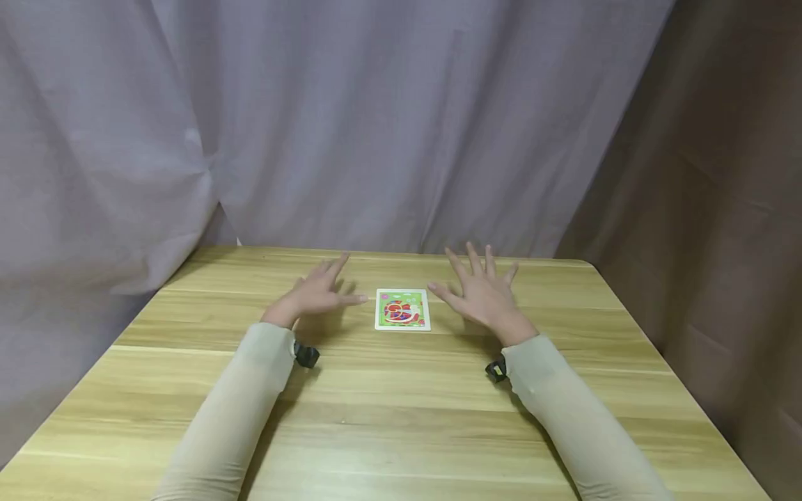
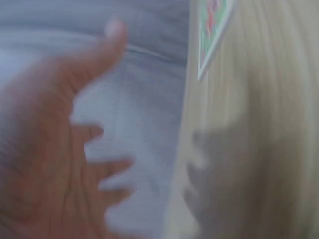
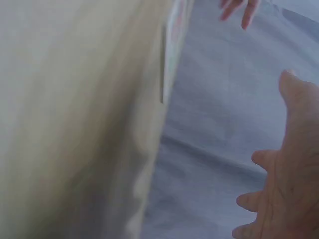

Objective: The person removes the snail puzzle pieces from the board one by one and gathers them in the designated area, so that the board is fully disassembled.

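A small square picture puzzle (image 1: 403, 310) with a white frame and a green, red and white printed picture lies flat on the wooden table (image 1: 388, 417). To its left my left hand (image 1: 316, 292) hovers over the tabletop, fingers spread and thumb pointing at the puzzle. On the other side my right hand (image 1: 485, 296) is held up with its fingers fanned out, the thumb close to the puzzle's right edge. Neither hand holds anything. In the left wrist view the puzzle's corner (image 2: 212, 37) shows beyond the thumb, and the hand's shadow falls on the wood.
Grey curtain (image 1: 351, 125) hangs behind the table's far edge, and a darker brown curtain (image 1: 708, 181) runs along the right side. A dark wrist camera (image 1: 307, 355) sits on the left wrist, another camera (image 1: 496, 370) on the right.
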### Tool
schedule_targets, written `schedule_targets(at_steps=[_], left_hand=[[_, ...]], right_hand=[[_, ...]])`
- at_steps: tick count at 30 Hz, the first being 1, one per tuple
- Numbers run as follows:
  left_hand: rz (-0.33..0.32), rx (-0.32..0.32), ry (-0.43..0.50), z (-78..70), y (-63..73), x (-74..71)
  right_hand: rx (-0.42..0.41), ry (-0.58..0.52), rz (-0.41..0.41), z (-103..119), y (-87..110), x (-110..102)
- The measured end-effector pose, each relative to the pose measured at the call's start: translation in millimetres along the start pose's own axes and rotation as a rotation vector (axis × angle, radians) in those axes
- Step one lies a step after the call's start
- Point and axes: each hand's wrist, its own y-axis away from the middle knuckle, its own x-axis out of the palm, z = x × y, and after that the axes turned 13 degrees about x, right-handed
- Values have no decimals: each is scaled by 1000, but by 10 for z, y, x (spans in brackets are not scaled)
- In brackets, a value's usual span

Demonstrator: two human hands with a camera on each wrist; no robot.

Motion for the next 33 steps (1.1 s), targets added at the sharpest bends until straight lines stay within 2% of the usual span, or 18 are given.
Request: schedule_targets(at_steps=[2, 4, 7, 11, 16, 20, 24, 33], left_hand=[[24, 60, 203, 35, -35, 94], [57, 103, 296, 86, -81, 218], [100, 139, 212, 126, -139, 392], [138, 197, 119, 74, -200, 552], [145, 236, 88, -23, -238, 630], [118, 242, 80, -22, -225, 650], [124, 252, 47, -4, -221, 662], [142, 242, -8, -25, -220, 665]], right_hand=[[-6, -56, 18, 7, -13, 59], [-27, -128, 53, 33, -41, 134], [-66, -251, 116, 94, -110, 259], [-155, -393, 218, 199, -227, 403], [-249, -431, 306, 340, -357, 544], [-255, -475, 347, 440, -401, 630], [-228, -546, 397, 495, -403, 698], [-200, -576, 367, 525, -374, 705]])
